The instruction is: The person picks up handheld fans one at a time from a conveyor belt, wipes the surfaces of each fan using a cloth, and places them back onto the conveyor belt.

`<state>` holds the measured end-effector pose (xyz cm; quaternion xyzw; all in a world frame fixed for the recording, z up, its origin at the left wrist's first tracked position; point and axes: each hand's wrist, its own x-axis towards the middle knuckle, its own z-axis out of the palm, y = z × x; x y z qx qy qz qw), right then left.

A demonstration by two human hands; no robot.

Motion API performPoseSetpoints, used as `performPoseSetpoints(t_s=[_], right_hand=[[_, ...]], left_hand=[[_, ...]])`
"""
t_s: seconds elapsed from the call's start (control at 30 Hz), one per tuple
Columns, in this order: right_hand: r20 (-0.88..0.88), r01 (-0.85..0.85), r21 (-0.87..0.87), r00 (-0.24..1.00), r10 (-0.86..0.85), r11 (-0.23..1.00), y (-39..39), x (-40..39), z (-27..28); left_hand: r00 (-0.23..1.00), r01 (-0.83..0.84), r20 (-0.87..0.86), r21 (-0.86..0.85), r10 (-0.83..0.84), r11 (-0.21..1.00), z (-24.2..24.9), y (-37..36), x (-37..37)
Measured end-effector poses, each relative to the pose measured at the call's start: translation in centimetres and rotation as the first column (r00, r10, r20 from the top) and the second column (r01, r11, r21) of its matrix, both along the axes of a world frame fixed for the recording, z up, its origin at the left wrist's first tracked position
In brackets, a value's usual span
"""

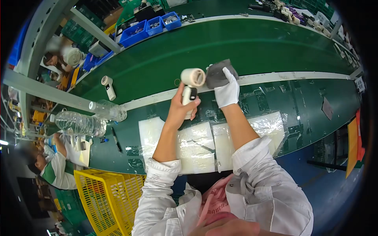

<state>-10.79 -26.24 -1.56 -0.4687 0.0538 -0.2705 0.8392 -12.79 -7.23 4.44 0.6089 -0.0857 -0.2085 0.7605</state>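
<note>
My bare left hand [182, 107] is wrapped round the handle of a cream, hair-dryer-shaped device [193, 77]. Its round barrel head points to the right, and a dark panel shows on the handle. My right hand [228, 92], in a white glove, grips a grey cloth [217, 74], with the thumb lying over it. The cloth is close beside the open end of the barrel. Both hands are above the near edge of the green belt. Under my forearms lie white foam sheets [195, 147] covered with clear film.
A similar cream device [108, 88] lies on the green conveyor belt [271, 47]. Water bottles [80, 122] and a black pen [116, 140] are at left. Blue bins [134, 34] line the far side. A yellow crate [112, 196] stands below; co-workers [59, 165] sit at left.
</note>
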Motion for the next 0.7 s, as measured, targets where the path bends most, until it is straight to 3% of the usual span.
performPoseSetpoints(t_s=[0.03, 0.07, 0.1, 0.13, 0.17, 0.2, 0.23, 0.27, 0.37, 0.4, 0.5, 0.53, 0.57, 0.63, 0.7], right_hand=[[-0.025, 0.181, -0.582, 0.970, -0.240, 0.793, 0.0, 0.0, -0.6], [-0.081, 0.032, -0.244, 0.995, -0.054, 0.969, 0.1, -0.3, 1.3], [-0.066, -0.134, 0.128, 0.987, 0.143, 0.983, 0.3, -0.6, 3.3], [-0.222, -0.150, -0.138, 0.968, 0.117, 0.979, 0.9, -1.4, 3.9], [-0.136, -0.099, -0.317, 0.989, 0.058, 0.943, 2.4, -1.7, 3.6], [0.019, 0.023, -0.627, 1.000, -0.015, 0.779, 2.7, -1.6, 4.0], [0.192, 0.178, -0.835, 0.981, -0.028, 0.520, 3.0, -1.6, 4.5], [0.253, 0.224, -0.888, 0.967, 0.019, 0.401, 3.3, -1.7, 4.6], [0.172, 0.122, -0.944, 0.974, 0.144, 0.307, 5.5, -3.2, 5.1], [0.128, 0.059, -0.932, 0.977, 0.173, 0.357, 5.9, -3.4, 5.0], [0.037, -0.156, -0.768, 0.957, 0.287, 0.621, 5.4, -3.2, 3.9], [-0.012, -0.310, -0.550, 0.931, 0.364, 0.776, 5.5, -3.5, 4.3], [-0.139, -0.446, -0.292, 0.895, 0.424, 0.846, 5.2, -4.2, 5.0], [-0.251, -0.374, -0.175, 0.911, 0.326, 0.911, 4.4, -4.1, 4.8], [0.036, -0.385, -0.060, 0.921, 0.387, 0.921, 3.8, -2.2, 1.8]], left_hand=[[0.998, 0.030, 0.052, 0.140, -0.038, 0.990, 0.0, 0.0, -0.1], [0.992, 0.052, 0.099, 0.277, -0.082, 0.959, 0.0, 0.0, -0.2], [0.981, 0.064, 0.140, 0.408, -0.131, 0.911, 0.0, -0.1, -0.2], [0.973, 0.022, 0.196, 0.449, -0.123, 0.893, -0.2, -0.1, -0.2], [0.962, -0.025, 0.250, 0.486, -0.112, 0.873, -0.5, -0.1, -0.2], [0.948, -0.076, 0.302, 0.522, -0.101, 0.850, -0.9, -0.1, -0.2], [0.932, -0.128, 0.352, 0.556, -0.093, 0.821, -1.1, 0.1, -0.4], [0.950, -0.172, 0.311, 0.585, -0.024, 0.793, -0.6, 0.1, -0.5], [0.857, -0.275, 0.514, 0.531, -0.046, 0.802, -4.0, 1.3, 1.1], [0.793, -0.301, 0.606, 0.487, -0.069, 0.820, -5.0, 1.6, 1.7], [0.939, -0.242, 0.340, 0.574, 0.041, 0.782, -2.6, 1.0, 0.9], [0.893, -0.304, 0.449, 0.533, 0.041, 0.789, -1.6, 0.7, 0.3], [0.881, -0.312, 0.470, 0.493, 0.053, 0.812, -1.2, 0.6, 0.2], [0.960, -0.204, 0.263, 0.440, 0.091, 0.875, -1.0, 0.6, 0.3], [0.877, -0.339, 0.464, 0.410, 0.126, 0.847, -2.3, 0.6, 0.5]])
